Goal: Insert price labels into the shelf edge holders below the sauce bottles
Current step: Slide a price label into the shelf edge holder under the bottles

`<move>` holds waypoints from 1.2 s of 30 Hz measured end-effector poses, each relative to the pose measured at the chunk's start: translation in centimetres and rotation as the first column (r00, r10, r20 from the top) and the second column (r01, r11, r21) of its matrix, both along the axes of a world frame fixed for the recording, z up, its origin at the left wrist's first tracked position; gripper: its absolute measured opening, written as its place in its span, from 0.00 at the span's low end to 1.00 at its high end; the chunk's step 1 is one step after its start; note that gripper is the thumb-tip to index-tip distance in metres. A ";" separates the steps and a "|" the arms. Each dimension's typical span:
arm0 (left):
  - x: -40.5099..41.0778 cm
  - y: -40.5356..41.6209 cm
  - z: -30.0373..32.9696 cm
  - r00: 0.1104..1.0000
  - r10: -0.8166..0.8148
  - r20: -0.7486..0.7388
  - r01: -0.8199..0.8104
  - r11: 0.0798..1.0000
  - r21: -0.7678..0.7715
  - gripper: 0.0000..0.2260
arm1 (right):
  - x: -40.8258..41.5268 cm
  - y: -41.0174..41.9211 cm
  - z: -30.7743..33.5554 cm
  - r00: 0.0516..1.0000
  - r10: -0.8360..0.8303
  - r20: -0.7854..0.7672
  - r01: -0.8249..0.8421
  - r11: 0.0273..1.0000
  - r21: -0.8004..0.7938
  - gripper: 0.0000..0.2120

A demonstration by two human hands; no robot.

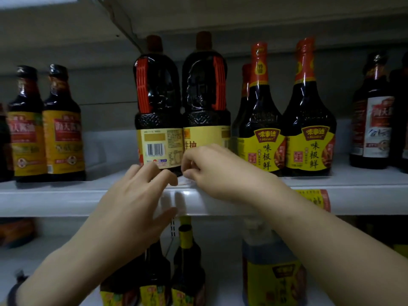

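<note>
Both hands meet at the shelf edge holder [66, 202] below two handled sauce bottles [160, 120]; left hand [132, 195] fingers spread; right hand [212, 173] fingertips pinched, label unseen; at 3 o'clock, bottles [309, 133] reading 味极鲜.

At your twelve o'clock, the upper shelf [242, 16] shows its pale underside, and the grey back panel [106, 93] runs below it. At six o'clock you have the lower tier: a slotted upright [174, 227] in the middle, with two dark bottles [187, 261] close together in front of it, one with a yellow neck band. At five o'clock stands a jug [271, 261] with a pale cap and yellow label. At nine o'clock low, you see a blurred orange pack [15, 230].
</note>
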State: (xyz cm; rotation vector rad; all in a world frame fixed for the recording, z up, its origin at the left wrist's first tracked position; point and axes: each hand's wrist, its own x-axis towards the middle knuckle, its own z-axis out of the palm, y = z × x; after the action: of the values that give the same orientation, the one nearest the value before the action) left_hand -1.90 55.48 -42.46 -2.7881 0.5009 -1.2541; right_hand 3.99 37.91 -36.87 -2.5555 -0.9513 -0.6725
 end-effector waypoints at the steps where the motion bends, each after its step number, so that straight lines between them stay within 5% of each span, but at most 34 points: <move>1: 0.0 0.4 -0.1 1.000 0.008 -0.004 -0.008 1.000 0.003 0.19 | 0.4 0.9 0.2 1.000 -0.004 -0.018 0.004 1.000 -0.019 0.05; 13: 0.8 1.7 -0.9 0.998 0.046 -0.039 -0.047 0.999 -0.010 0.21 | 1.5 5.1 3.4 0.948 -0.116 -0.296 0.052 0.975 -0.216 0.12; 26: 1.0 1.5 -1.0 0.999 0.026 -0.030 -0.027 0.999 -0.028 0.20 | 1.6 5.3 3.9 0.947 -0.165 -0.277 0.077 0.950 -0.304 0.15; 32: 1.1 1.4 -0.9 0.999 0.033 -0.012 -0.033 0.999 -0.021 0.22 | 1.9 4.9 3.0 0.927 -0.073 -0.369 0.044 0.995 -0.088 0.08; 36: 1.3 1.5 -1.0 1.000 0.024 -0.002 -0.024 0.999 -0.026 0.22 | 1.6 3.5 2.1 0.957 -0.009 -0.290 0.025 0.998 0.050 0.11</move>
State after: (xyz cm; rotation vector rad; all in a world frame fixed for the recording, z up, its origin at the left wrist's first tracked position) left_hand -0.58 56.99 -43.42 -2.8080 0.4522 -1.2631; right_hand 5.62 41.45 -34.74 -2.5260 -0.8017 -0.3078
